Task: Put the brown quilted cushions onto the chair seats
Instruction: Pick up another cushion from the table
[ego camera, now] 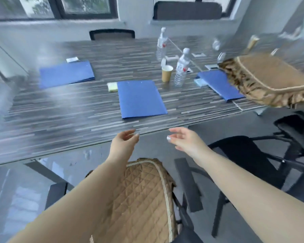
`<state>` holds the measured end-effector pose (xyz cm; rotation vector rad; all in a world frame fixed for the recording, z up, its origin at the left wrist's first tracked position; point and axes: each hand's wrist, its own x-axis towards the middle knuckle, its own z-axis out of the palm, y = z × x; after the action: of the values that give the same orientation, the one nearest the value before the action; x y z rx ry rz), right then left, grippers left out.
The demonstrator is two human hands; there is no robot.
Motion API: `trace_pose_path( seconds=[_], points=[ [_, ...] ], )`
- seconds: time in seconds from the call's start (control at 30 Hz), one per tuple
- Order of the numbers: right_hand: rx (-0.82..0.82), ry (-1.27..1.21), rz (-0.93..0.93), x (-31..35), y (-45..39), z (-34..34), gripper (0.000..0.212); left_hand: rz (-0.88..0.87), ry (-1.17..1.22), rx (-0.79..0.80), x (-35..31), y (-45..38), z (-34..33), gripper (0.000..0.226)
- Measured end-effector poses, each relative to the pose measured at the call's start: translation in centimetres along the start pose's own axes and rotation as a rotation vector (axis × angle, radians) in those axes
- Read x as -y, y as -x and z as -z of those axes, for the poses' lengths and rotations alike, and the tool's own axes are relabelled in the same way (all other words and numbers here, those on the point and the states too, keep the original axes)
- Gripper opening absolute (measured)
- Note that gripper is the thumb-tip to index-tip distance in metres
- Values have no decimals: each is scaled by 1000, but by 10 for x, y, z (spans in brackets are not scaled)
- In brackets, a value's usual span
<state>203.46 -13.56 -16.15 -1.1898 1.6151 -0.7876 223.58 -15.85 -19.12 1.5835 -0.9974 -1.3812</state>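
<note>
The long striped table (63,123) is filling the view beyond both sets of fingertips, carrying blue folders (140,99), water bottles (182,67) and a paper cup (167,73). Below the wrists, one brown quilted cushion (144,199) is already sitting on the near chair (183,216). A second cushion (268,78) is lying up on the table edge, well off to the right of the right fingers, overhanging the bare black chair (244,155) beside them. The left hand (125,141) and right hand (184,140) are both hovering loose, fingers relaxed and slightly spread, gripping nothing. That far cushion is looking soft, light and floppy, with a frilled edge and a corded seam; it will probably sag, so taking it at two opposite edges, just inside the cord, seems best.
</note>
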Motion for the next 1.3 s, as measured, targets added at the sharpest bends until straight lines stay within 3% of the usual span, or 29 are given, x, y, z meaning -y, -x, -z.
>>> trace_pose_path(
  seconds=[0.17, 0.27, 0.47, 0.77, 0.87, 0.97, 1.3],
  points=[
    [-140, -68, 77, 22, 34, 83, 20, -98, 7, 88, -58, 32, -69, 27],
    [-198, -119, 92, 18, 58, 142, 24, -151, -13, 170, -76, 58, -128, 18],
    [-289, -150, 119, -22, 99, 276, 28, -210, 0, 278, -96, 116, -263, 24],
    [-322, -82, 173, -87, 143, 490, 28, -233, 79, 289, -122, 196, -473, 24],
    [-332, -86, 163, -104, 146, 539, 26, -229, 69, 287, -126, 205, -521, 26],
    [-348, -76, 150, -118, 145, 577, 27, -232, 81, 310, -128, 208, -563, 11],
    [-344, -1, 138, -162, 90, 696, 31, -186, 145, 289, -125, 155, -697, 18]
  ],
)
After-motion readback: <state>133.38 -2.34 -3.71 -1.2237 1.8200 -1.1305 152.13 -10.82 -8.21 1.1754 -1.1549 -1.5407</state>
